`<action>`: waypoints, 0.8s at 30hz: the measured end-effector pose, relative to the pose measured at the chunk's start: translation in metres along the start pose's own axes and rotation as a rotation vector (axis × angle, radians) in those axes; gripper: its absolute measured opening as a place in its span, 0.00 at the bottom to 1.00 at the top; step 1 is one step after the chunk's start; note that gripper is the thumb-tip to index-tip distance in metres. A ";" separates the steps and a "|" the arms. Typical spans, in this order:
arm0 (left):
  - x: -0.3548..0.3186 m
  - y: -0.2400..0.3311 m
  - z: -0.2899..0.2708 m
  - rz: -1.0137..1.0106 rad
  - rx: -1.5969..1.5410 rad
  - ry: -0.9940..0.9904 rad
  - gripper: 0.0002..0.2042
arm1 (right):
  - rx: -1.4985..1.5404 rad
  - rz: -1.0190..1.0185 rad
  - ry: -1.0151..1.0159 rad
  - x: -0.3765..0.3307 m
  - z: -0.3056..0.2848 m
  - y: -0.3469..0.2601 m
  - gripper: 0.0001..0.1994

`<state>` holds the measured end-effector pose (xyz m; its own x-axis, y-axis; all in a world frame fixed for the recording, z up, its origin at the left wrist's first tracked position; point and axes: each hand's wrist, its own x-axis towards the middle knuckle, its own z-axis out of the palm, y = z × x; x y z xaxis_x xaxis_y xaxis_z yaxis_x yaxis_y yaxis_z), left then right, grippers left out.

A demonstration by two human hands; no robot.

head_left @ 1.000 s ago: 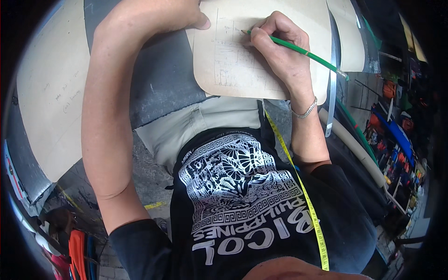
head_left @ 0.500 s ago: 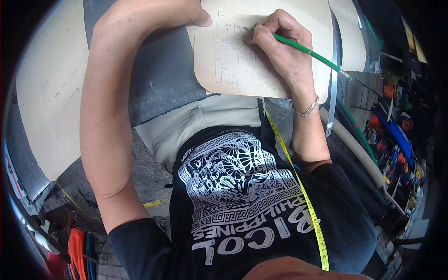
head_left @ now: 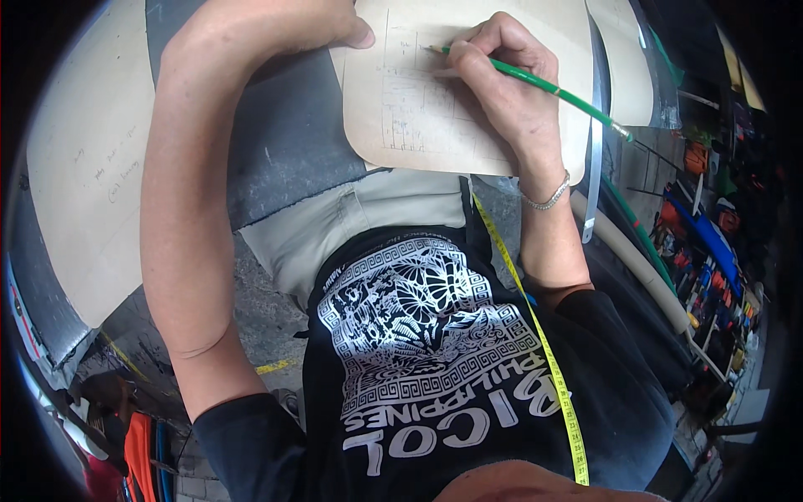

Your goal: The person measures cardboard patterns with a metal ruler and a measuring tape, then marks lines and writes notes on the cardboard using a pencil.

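My right hand (head_left: 508, 84) grips a green pencil (head_left: 535, 80) with its tip on a beige board with rounded corners (head_left: 401, 125) that carries faint pencil lines and notes. A thin silver bracelet (head_left: 548, 199) circles that wrist. My left hand (head_left: 339, 25) lies at the board's upper left corner, thumb pressed on its edge, holding it flat. The board rests on dark grey cloth (head_left: 284, 142) spread over the worktop, close to my body.
A yellow measuring tape (head_left: 535, 335) hangs down my black printed shirt. A large beige pattern sheet (head_left: 92, 192) lies at the left, another beige piece (head_left: 623, 58) at the upper right beside a metal ruler (head_left: 594, 167). Rolled material and colourful clutter fill the right side.
The pencil hand has shifted slightly along the drawn lines on the board. My left hand stays in place on the board's corner.
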<state>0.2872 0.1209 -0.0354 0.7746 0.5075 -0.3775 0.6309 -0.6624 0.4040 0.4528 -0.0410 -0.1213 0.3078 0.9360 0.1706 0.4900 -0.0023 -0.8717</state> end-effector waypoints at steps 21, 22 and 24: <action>-0.001 -0.080 0.025 0.909 -0.595 0.250 0.33 | 0.587 0.127 0.153 0.009 0.013 -0.021 0.04; -0.004 -0.064 0.018 0.915 -0.590 0.249 0.33 | 0.615 0.117 0.156 0.010 0.012 -0.018 0.05; 0.003 -0.012 0.005 0.083 0.025 0.058 0.33 | 0.588 0.110 0.165 0.008 -0.001 -0.008 0.06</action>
<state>0.2812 0.1277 -0.0454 0.8260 0.4806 -0.2945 0.5635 -0.7167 0.4108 0.4518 -0.0336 -0.1126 0.4760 0.8745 0.0931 -0.0687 0.1425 -0.9874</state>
